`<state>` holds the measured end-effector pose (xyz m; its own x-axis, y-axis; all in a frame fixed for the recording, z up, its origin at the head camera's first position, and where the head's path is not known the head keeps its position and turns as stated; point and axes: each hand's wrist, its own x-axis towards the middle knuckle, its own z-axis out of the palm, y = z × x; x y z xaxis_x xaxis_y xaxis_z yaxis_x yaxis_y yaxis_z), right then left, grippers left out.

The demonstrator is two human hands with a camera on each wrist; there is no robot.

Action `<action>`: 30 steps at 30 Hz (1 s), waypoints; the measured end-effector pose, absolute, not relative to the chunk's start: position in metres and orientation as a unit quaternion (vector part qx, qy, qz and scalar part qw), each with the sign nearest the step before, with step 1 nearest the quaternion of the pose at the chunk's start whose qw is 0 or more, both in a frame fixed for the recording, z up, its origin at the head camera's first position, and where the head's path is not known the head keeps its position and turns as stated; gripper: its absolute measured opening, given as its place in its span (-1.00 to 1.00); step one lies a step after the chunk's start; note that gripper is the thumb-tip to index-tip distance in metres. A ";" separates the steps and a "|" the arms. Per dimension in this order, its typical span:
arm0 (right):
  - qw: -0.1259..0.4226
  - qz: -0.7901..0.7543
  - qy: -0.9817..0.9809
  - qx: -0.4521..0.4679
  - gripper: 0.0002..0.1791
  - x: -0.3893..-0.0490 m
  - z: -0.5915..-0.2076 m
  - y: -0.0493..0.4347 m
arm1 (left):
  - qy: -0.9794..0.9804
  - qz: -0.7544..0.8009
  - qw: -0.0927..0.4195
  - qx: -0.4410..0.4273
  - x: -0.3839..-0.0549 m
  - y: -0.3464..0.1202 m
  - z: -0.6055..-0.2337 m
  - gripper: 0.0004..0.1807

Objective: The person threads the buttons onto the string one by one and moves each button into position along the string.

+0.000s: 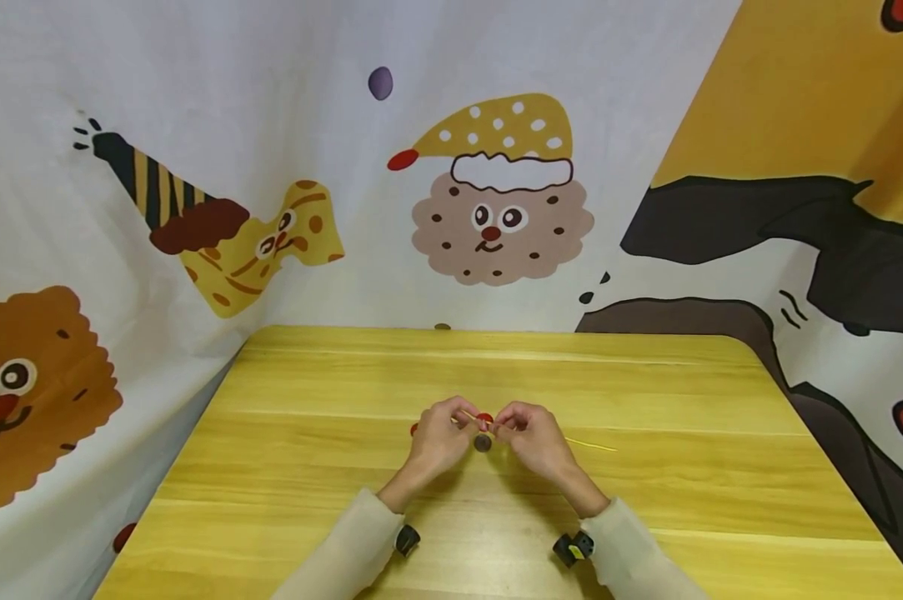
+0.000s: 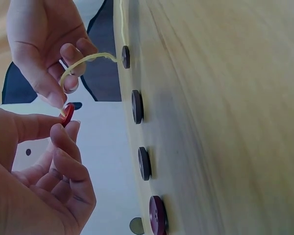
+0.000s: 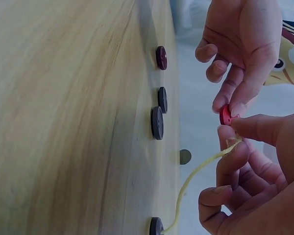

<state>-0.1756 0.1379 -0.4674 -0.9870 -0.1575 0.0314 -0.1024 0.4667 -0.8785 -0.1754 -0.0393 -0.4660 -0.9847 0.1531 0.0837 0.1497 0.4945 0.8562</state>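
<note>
My left hand (image 1: 439,437) pinches a red button (image 2: 68,114) by its edge between thumb and fingertips, raised over the table. Opposite it, my right hand (image 1: 535,440) pinches a yellow cord (image 3: 193,174) close to its end, fingertips right at the button's face. From the right fingers the cord arcs down to a small dark button (image 2: 126,57) on the table, then trails off to the right. Whether the cord's tip is through a hole of the red button I cannot tell. Below the hands lies another dark button (image 1: 483,443).
On the wooden table (image 1: 331,375), two more dark buttons (image 2: 144,163) and a maroon button (image 2: 157,215) sit in a rough row. Something red (image 1: 414,429) shows beside the left hand. A cartoon-print cloth (image 1: 331,83) hangs behind the table.
</note>
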 end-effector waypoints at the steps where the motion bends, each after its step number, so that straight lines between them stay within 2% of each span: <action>1: 0.026 -0.510 0.857 -0.076 -0.89 -0.176 -0.467 0.138 | 0.864 0.495 0.001 0.088 -0.175 -0.039 -0.466 -0.96; 9: 0.028 -0.509 0.857 -0.077 -0.92 -0.177 -0.468 0.137 | 0.864 0.494 0.003 0.092 -0.175 -0.039 -0.467 -0.94; 18: 0.051 -0.522 0.845 -0.102 -0.71 -0.174 -0.467 0.136 | 0.863 0.496 0.014 0.090 -0.176 -0.039 -0.466 -0.96; 30: 0.036 -0.505 0.856 -0.104 -0.67 -0.172 -0.469 0.133 | 0.856 0.506 0.025 0.102 -0.176 -0.041 -0.465 -0.97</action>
<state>-0.1722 0.1332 -0.4692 -0.9757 -0.2144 0.0443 -0.1426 0.4688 -0.8717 -0.1762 -0.0411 -0.4647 -0.9781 0.1992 0.0603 0.1487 0.4663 0.8720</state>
